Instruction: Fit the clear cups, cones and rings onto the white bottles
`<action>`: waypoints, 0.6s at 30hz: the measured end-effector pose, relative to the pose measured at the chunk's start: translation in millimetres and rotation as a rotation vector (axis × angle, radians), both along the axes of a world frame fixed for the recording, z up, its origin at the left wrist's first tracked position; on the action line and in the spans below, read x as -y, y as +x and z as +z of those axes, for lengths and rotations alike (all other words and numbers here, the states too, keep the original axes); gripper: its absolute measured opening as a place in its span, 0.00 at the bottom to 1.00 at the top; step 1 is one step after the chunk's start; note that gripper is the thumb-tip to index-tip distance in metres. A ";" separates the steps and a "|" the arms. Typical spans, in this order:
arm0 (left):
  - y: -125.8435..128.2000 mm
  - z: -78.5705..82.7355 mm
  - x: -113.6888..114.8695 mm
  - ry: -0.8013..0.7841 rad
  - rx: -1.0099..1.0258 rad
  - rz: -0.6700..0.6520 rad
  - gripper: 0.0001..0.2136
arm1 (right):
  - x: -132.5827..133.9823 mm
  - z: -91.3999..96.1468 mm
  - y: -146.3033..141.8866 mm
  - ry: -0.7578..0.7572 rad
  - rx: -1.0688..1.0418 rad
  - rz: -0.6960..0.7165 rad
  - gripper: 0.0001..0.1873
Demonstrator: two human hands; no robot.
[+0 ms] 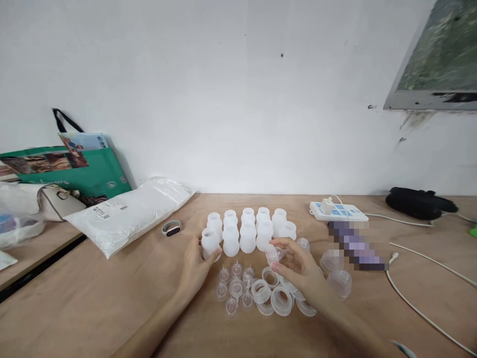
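Note:
My left hand (197, 263) is closed round the front-left white bottle (210, 242), which stands upright on the table with its mouth open. My right hand (300, 266) pinches a clear threaded ring with a nipple (273, 254), tilted on its side just right of the bottles. More white bottles (248, 236) stand upright in two rows; one bottle (288, 230) at the right end sits lower. Several clear nipples (236, 287) lie in front of them. Beside those are loose screw rings (281, 300), some partly hidden behind my right hand.
Clear domed caps (339, 284) lie right of my right hand. Beyond are a power strip (337, 211), a pixelated object (356, 246), white cables (413, 311) and a black pouch (419, 202). Leftward are a fitness band (171, 228), a white plastic package (130, 211) and a green bag (89, 174).

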State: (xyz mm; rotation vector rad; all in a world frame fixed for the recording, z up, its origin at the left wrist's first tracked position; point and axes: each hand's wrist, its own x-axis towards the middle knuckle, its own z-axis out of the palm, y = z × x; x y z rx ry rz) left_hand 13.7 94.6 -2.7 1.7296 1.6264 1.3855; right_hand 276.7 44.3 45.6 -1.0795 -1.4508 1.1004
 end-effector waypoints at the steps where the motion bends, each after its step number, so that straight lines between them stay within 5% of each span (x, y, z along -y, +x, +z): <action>1: 0.1 1.6 1.1 0.004 0.003 0.004 0.22 | 0.7 0.9 0.2 -0.001 0.001 -0.001 0.21; 7: 8.8 16.5 25.2 0.205 -0.114 -0.014 0.21 | 3.9 2.8 2.9 0.061 0.041 -0.004 0.19; 13: 21.5 34.6 45.3 0.240 -0.227 -0.389 0.20 | 7.9 2.1 5.1 0.221 0.139 0.088 0.17; 18: 24.4 37.0 49.8 0.183 -0.192 -0.544 0.24 | 10.2 5.6 4.3 0.357 0.207 0.144 0.15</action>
